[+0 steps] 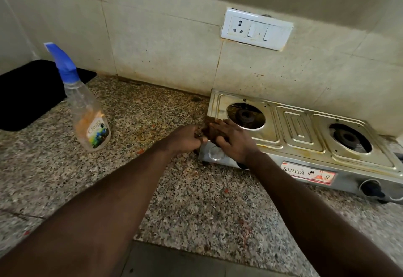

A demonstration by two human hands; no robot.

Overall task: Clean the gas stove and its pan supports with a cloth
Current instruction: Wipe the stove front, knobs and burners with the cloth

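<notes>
A two-burner steel gas stove (298, 132) stands on the granite counter against the tiled wall. No pan supports sit on either burner. At the stove's front left corner lies a dark brown cloth (207, 127). My left hand (185, 138) grips the cloth's left end with curled fingers. My right hand (231, 139) lies over the cloth with its fingers spread, pressing it onto the stove's edge. Much of the cloth is hidden under my hands.
A clear spray bottle (87, 111) with a blue trigger head stands on the counter to the left. A black mat (28, 93) lies at the far left. A switch and socket plate (256, 29) is on the wall above. A black knob (370, 188) sticks out at the stove's front right.
</notes>
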